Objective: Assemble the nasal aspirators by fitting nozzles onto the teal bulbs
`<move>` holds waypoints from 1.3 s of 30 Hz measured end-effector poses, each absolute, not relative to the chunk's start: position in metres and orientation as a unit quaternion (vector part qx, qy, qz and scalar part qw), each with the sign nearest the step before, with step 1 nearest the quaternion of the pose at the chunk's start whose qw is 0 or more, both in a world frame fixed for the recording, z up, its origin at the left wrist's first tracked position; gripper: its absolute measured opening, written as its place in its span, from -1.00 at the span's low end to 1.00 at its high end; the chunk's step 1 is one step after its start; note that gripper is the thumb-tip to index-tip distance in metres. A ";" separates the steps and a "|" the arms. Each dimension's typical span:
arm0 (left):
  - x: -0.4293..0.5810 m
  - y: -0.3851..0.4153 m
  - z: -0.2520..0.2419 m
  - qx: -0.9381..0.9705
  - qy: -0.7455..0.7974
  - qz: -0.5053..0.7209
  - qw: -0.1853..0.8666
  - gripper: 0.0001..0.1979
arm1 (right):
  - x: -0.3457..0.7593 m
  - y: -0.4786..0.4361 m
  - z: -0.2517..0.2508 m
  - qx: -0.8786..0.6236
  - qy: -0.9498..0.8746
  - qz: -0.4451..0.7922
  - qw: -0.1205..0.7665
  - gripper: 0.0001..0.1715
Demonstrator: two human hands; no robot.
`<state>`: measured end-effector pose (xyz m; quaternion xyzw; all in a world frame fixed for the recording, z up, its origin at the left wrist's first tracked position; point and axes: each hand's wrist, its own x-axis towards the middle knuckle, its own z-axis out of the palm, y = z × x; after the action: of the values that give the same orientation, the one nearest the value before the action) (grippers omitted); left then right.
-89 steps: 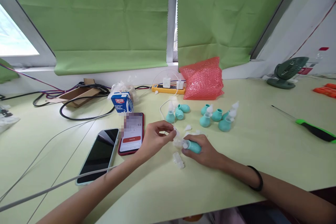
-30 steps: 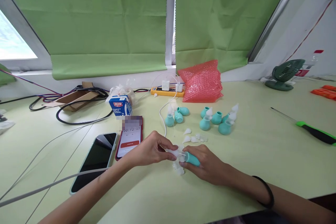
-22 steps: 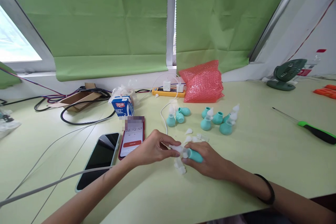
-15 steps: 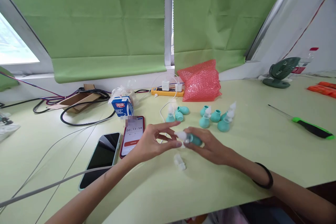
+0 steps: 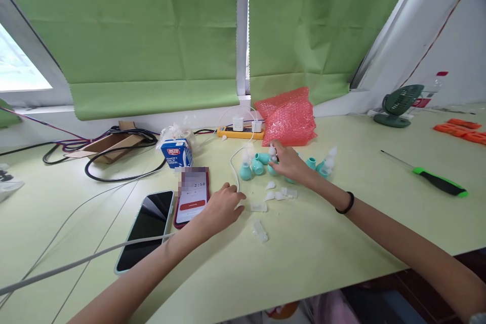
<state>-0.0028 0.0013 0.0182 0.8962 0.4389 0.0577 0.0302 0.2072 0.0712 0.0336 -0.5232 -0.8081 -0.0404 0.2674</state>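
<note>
My right hand (image 5: 290, 162) reaches to the back of the desk and grips a teal bulb aspirator (image 5: 272, 167) by its clear white-tipped nozzle; fingers cover part of it. It stands among other teal bulbs: one with a nozzle fitted (image 5: 245, 171) and a bare bulb (image 5: 257, 166) to its left, more to the right, some behind my wrist. My left hand (image 5: 225, 207) rests low over the desk beside a phone, thumb and index finger apart, holding nothing. Just right of it lie a clear plastic tube (image 5: 258, 207), another clear tube (image 5: 260, 231) and several small translucent tips (image 5: 275, 196).
A phone showing a timer (image 5: 193, 197) and a dark phone (image 5: 146, 230) lie left, crossed by a grey cable (image 5: 91, 258). Behind stand a blue milk carton (image 5: 176, 153), a power strip (image 5: 241, 133) and a red bubble-wrap bag (image 5: 290, 119). A screwdriver (image 5: 436, 179) lies right.
My right hand has carried the aspirator away from my left hand, back to the group of bulbs. My left hand has drawn slightly down, its fingers off the nozzle. Loose clear parts now show.
</note>
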 end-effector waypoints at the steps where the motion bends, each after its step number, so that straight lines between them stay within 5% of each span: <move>1: -0.003 0.002 0.015 0.897 0.439 0.051 0.028 -0.79 | 0.207 0.073 0.032 -0.531 -0.805 -0.049 0.259 -0.53; 13: -0.002 0.007 0.001 0.899 0.430 0.069 0.048 -0.77 | 0.199 0.060 0.047 -0.586 -0.757 -0.175 0.229 -0.31; 18: -0.001 0.005 0.006 0.891 0.435 0.110 0.065 -0.79 | 0.193 0.018 0.053 -0.459 -0.831 -0.194 0.247 -0.59; 26: 0.002 -0.002 0.023 0.822 0.466 0.253 0.206 -0.80 | 0.185 -0.006 0.006 -0.353 -0.926 -0.002 0.132 -0.80; 29: 0.002 0.000 0.021 0.780 0.461 0.292 0.307 -0.81 | 0.185 -0.004 -0.003 -0.378 -0.895 0.084 0.221 -0.78; 32: 0.001 0.003 0.018 0.703 0.461 0.334 0.426 -0.82 | 0.185 -0.005 -0.006 -0.421 -0.785 0.308 0.334 -0.69; 35: 0.001 0.004 0.016 0.611 0.452 0.376 0.530 -0.79 | 0.185 -0.006 -0.006 -0.412 -0.636 0.543 0.362 -0.63; 39: 0.004 0.001 0.012 0.496 0.406 0.402 0.654 -0.74 | 0.186 -0.006 -0.003 -0.361 -0.528 0.673 0.371 -0.65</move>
<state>0.0035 0.0011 0.0122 0.4955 0.4061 0.4022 0.6540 0.1857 -0.0064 -0.0025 -0.3615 -0.5282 0.6727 0.3714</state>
